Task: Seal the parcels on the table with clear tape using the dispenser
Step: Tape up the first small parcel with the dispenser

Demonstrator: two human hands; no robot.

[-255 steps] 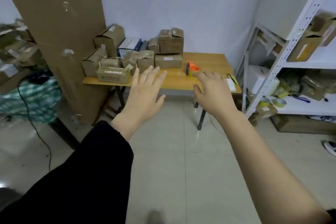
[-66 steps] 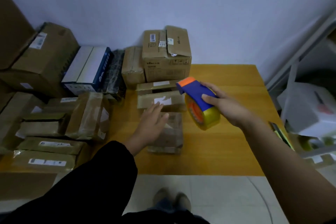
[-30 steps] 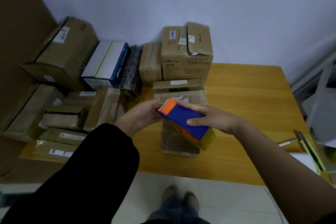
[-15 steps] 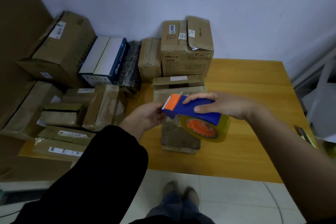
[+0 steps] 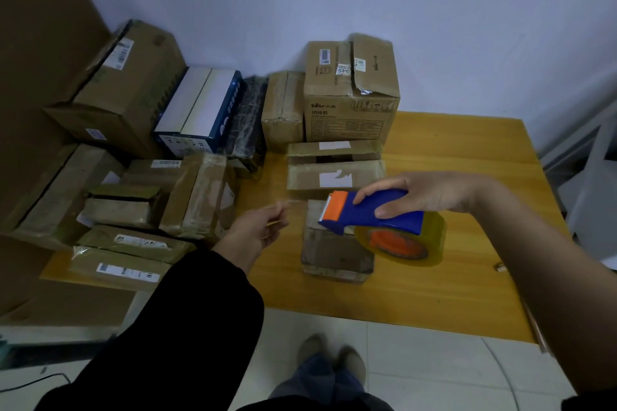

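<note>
Head camera: the right hand (image 5: 430,198) grips the blue and orange dispenser (image 5: 377,217) from above, fingers curled over its handle and thumb on the near side. It is held in the air just over a small parcel (image 5: 334,253) that sits near the front edge of the desk (image 5: 450,150). The roll of clear tape (image 5: 430,240) hangs beneath the hand. The left hand (image 5: 257,230), blurred, has its fingertips pinched on a thin tape strip (image 5: 297,202) stretched leftward from the dispenser's orange cutter. More parcels (image 5: 200,197) crowd the desk's left side.
</note>
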